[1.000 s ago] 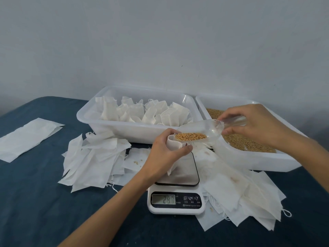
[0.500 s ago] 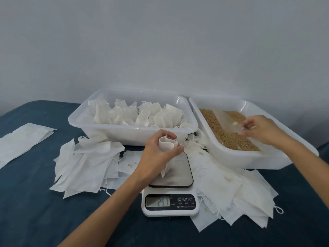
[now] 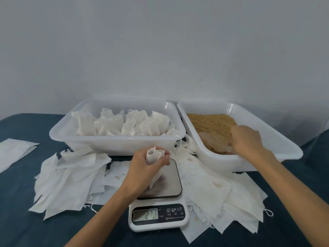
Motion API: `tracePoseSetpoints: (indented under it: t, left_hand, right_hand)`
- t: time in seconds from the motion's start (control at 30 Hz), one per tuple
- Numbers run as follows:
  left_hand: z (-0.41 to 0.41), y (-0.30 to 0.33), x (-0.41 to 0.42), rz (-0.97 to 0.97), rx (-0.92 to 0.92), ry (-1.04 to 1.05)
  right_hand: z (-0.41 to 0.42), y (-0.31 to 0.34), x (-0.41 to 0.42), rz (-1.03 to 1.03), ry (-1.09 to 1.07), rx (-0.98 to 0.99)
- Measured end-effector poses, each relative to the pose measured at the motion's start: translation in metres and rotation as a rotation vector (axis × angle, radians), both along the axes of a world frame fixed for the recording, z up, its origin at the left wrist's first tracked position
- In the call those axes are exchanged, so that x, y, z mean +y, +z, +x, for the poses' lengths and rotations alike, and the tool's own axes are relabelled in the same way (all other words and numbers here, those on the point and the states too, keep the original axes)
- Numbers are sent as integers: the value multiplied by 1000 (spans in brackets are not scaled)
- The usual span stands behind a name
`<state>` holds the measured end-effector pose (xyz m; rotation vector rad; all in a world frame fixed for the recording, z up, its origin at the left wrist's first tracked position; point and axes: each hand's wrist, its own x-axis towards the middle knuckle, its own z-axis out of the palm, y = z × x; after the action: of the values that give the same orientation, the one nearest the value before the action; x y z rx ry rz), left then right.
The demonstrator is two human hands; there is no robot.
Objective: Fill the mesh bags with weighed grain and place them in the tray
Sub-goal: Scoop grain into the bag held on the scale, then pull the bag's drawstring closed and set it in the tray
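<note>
My left hand (image 3: 142,164) grips a white mesh bag (image 3: 154,155) by its open mouth, and the bag stands on the plate of the kitchen scale (image 3: 160,207). The display reads about 27. My right hand (image 3: 246,139) is down in the right-hand tray (image 3: 267,145) of brown grain (image 3: 211,122), holding a clear plastic scoop (image 3: 216,142) that lies low in the grain. The left tray (image 3: 115,145) holds several filled white bags (image 3: 122,124).
Loose empty bags lie in a heap left of the scale (image 3: 71,177) and in another heap to its right (image 3: 222,196). A flat white sheet (image 3: 14,152) lies at the far left on the dark blue table (image 3: 17,211). A grey wall stands behind the trays.
My right hand carried the scoop from above the bag back to the grain tray and lowered it into the grain. My left hand kept its grip on the bag.
</note>
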<state>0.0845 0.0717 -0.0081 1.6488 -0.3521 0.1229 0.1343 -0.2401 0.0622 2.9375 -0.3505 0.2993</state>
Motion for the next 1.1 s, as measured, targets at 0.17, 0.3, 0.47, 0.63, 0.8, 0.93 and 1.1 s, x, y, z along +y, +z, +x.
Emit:
tracePoseSetpoints:
  t: [0.17, 0.3, 0.47, 0.63, 0.8, 0.93, 1.1]
  left_hand:
    - [-1, 2, -1, 20, -14, 21]
    - [2, 10, -1, -35, 1, 57]
    - [32, 55, -14, -47, -79, 95]
    - [88, 84, -40, -12, -68, 210]
    - [125, 72, -43, 247, 81, 286]
    - [127, 69, -37, 423, 19, 349]
    - [100, 74, -41, 616, -165, 373]
  right_hand:
    - [-56, -10, 72, 526, 482, -638]
    - [-67, -32, 99, 767, 564, -708]
    - [-60, -35, 85, 1066, 535, -716]
    - [-61, -33, 79, 1328, 545, -733]
    - [-63, -30, 73, 1490, 560, -767]
    - [-63, -25, 69, 1663, 546, -752]
    - [-62, -21, 65, 1775, 514, -718]
